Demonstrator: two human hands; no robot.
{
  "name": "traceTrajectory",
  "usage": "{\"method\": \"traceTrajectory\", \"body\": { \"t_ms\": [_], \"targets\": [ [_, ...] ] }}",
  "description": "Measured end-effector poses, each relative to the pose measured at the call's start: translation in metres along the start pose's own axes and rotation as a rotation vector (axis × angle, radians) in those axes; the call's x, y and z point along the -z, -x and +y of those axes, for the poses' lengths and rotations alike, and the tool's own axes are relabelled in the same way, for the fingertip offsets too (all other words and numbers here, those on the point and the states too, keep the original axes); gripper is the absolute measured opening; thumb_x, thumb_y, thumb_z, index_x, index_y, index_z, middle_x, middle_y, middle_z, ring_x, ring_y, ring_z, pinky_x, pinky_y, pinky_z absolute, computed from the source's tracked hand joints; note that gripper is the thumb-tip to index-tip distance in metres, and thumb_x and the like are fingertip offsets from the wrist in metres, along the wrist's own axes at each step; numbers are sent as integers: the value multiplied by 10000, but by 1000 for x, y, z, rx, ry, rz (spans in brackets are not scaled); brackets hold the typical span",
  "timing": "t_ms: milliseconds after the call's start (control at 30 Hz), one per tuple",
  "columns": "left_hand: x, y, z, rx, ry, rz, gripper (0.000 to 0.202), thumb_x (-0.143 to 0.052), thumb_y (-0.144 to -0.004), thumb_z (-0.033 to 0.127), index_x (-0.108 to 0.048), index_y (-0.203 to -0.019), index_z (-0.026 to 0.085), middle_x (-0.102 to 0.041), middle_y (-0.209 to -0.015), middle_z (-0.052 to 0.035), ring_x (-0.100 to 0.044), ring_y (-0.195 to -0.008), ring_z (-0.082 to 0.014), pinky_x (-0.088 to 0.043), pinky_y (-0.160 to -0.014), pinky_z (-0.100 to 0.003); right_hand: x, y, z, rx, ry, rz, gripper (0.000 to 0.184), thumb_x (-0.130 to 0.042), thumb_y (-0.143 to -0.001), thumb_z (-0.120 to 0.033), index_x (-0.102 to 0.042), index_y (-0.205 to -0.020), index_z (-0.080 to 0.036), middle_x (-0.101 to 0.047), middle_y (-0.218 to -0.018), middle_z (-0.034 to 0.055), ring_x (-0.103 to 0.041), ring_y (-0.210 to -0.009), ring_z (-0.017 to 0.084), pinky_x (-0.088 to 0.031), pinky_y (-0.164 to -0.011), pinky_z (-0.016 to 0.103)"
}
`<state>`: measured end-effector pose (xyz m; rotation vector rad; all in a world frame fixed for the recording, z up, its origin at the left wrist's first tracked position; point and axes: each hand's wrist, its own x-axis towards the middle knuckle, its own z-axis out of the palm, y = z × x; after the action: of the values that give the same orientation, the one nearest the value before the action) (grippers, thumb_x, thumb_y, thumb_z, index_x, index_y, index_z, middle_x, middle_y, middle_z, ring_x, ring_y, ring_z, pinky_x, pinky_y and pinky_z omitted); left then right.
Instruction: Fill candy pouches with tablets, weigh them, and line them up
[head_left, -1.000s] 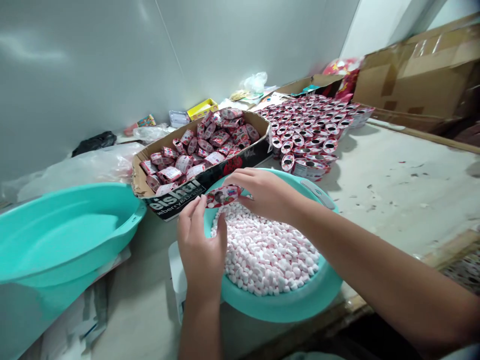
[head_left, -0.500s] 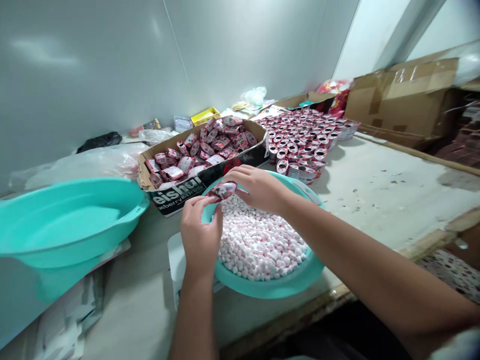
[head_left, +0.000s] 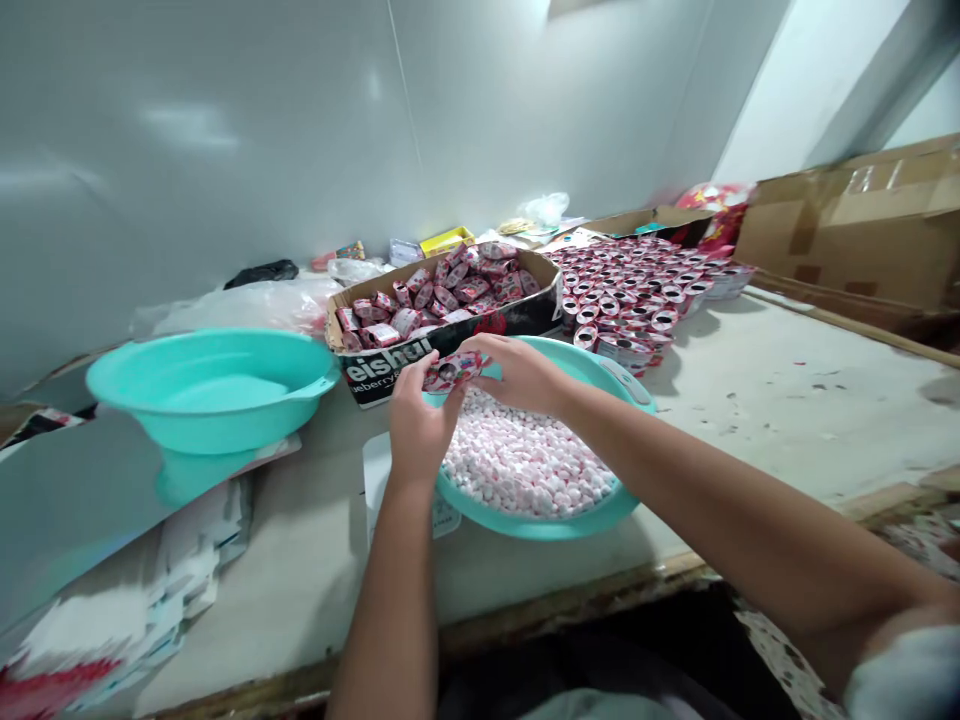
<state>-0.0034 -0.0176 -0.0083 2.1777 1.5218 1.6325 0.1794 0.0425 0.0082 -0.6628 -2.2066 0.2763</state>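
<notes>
A small pink-and-red printed candy box (head_left: 452,372) is held between both hands above the far left rim of a turquoise basin (head_left: 540,527). My left hand (head_left: 420,425) grips its left end, with thumb and fingers closed on it. At the other end, my right hand (head_left: 521,372) pinches the box, palm down. A dark hole shows in the side of the box facing me. Many small white and pale pink candies (head_left: 529,460) fill the basin beneath.
Behind the hands, a black-printed carton (head_left: 394,368) holds many similar boxes. Rows of upright boxes with open tops (head_left: 630,300) stand at back right. A second turquoise basin (head_left: 214,400) is at left, above stacked flat papers (head_left: 142,600). A white flat object (head_left: 377,470) lies partly under the candy basin.
The view has shifted, so the scene sits further right. Both hands still hold the candy box, now turned so its holed side faces me.
</notes>
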Motion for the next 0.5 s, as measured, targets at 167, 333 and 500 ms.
{"method": "traceTrajectory", "body": {
  "t_ms": [167,333,500],
  "targets": [
    [48,8,-2,154,-72,23,478,-776,-760,488,-687,-1122,189,-724,-1063,-81,-689,-962,-231,-546,-906,-361,-11,-1,-6,-65,-85,-60,255,-642,-885,-262,-598,-1118,-168,-708,-1060,83,-675,-938,176,-550,-756,267],
    [103,13,-19,428,-221,130,506,-798,-698,459,-704,-1102,169,-741,-1050,-85,-687,-933,-242,-543,-877,-363,-22,-11,20,-23,-27,-331,209,-724,-798,-177,-699,-1002,-140,-743,-896,52,-670,-715,133,-483,-636,215],
    [104,22,-49,575,-124,-15,480,-784,-696,410,-693,-1080,137,-733,-1061,-113,-676,-945,-258,-527,-892,-388,-49,-20,35,84,6,-529,600,-922,-559,-362,-722,-1076,-134,-721,-746,-7,-530,-460,76,-406,-479,206]
  ]
}}
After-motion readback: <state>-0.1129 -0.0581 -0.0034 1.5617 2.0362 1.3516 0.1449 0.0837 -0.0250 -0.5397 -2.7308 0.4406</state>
